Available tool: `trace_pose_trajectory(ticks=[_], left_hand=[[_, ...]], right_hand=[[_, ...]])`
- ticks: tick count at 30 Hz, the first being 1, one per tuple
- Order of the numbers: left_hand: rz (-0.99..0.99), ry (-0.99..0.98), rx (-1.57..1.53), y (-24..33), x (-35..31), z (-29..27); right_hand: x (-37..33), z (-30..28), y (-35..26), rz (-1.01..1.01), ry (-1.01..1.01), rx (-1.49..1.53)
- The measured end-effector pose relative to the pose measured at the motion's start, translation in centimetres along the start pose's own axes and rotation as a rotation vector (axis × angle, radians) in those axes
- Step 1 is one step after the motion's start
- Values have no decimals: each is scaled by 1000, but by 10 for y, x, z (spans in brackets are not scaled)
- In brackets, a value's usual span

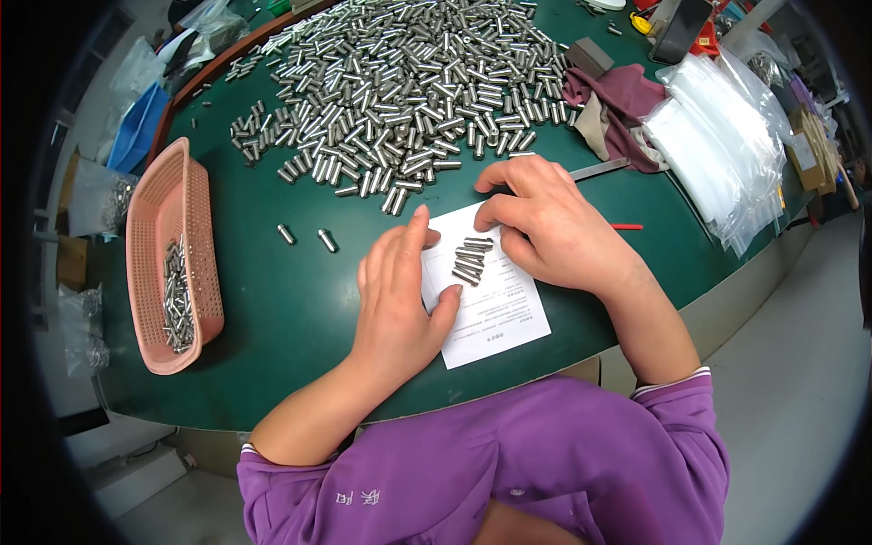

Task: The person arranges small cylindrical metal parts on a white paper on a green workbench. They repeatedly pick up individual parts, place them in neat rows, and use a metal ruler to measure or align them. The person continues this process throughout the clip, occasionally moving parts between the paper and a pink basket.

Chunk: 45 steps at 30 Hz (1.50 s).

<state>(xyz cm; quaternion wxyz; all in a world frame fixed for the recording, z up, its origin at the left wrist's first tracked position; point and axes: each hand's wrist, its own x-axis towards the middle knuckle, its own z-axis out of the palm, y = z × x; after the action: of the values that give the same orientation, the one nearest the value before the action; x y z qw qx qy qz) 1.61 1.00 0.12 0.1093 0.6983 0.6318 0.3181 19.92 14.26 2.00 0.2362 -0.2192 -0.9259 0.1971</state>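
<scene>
A printed white sheet of paper (500,318) lies on the green table in front of me. On it several short metal pins (470,261) lie side by side in a small row. My left hand (400,291) rests at the sheet's left edge, thumb and fingers apart, with nothing in it. Over the sheet's upper right part is my right hand (545,222), its fingers bent and spread beside the row, and no pin shows in its grasp. Two loose pins (327,240) lie on the table left of my left hand.
A large heap of metal pins (391,91) covers the far table. At left stands a pink basket (145,245) with pins inside. To the right are a maroon cloth (631,100), clear plastic bags (718,136), a metal strip (599,169) and a red stick (627,226).
</scene>
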Motion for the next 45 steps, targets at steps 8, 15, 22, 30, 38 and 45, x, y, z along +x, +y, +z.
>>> trace_pose_trajectory(ticks=[8,15,22,30,38,45], left_hand=[[81,-18,-16,-1,2,-2],[11,-34,-61,1,1,-3],[26,-75,-101,1,1,-5],[30,-89,-113,0,0,-5],[25,-113,-121,1,0,-6],[107,-148,-123,2,0,-8]], right_hand=[[0,2,2,9,10,34],[0,3,1,2,8,44],[0,2,0,15,-21,64],[0,2,-1,9,-31,77],[-2,-2,-1,4,-24,76],[0,-7,0,-97,-35,73]])
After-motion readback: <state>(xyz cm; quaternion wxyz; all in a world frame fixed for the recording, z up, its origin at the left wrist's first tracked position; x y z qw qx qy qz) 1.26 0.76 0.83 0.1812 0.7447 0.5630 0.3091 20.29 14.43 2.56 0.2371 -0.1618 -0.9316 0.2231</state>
